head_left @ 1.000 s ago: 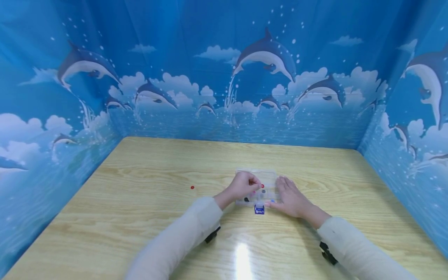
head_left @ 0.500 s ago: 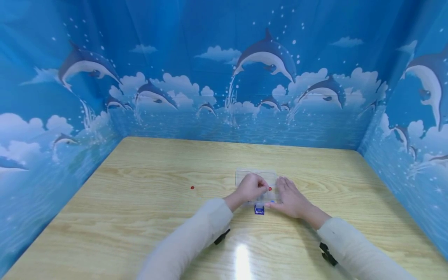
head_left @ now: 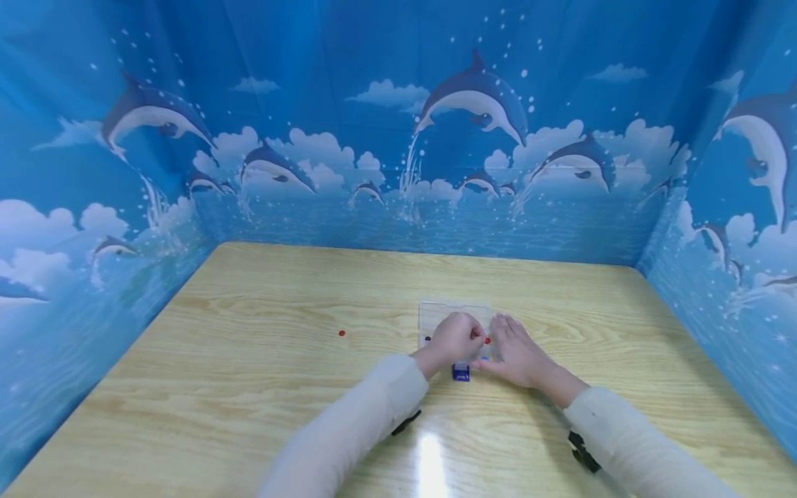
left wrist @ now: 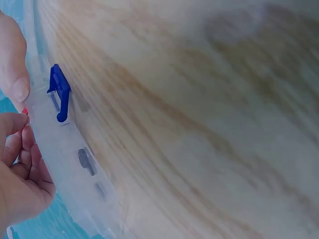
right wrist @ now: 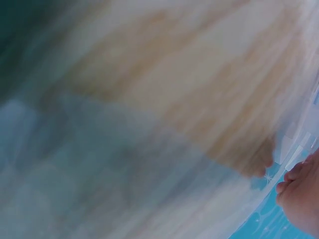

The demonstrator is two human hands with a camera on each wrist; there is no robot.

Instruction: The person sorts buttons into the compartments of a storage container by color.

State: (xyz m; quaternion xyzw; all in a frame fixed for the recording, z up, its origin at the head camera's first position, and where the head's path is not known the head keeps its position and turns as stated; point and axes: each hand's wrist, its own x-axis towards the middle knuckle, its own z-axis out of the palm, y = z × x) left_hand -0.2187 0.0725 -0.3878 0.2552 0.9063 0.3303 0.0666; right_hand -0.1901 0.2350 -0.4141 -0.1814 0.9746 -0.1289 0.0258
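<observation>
A clear plastic box (head_left: 429,317) with a blue latch (head_left: 461,373) at its front lies on the table under both hands. My left hand (head_left: 459,337) is over the box and pinches a small red disc (head_left: 488,340) between thumb and finger. In the left wrist view the red disc (left wrist: 25,111) shows at the fingertips. My right hand (head_left: 518,351) rests with straight fingers along the box's right side. A dark piece (head_left: 427,339) shows inside the box at left, and a blue piece (head_left: 485,358) lies near the right thumb. The left hand hides most of the inside.
Another small red disc (head_left: 342,333) lies on the wooden table (head_left: 280,387), left of the box. A blue dolphin-print curtain (head_left: 324,207) stands along the table's back and sides.
My left hand has moved right and slightly nearer across the box, carrying the red disc toward the right hand. The right hand and the box have stayed in place.
</observation>
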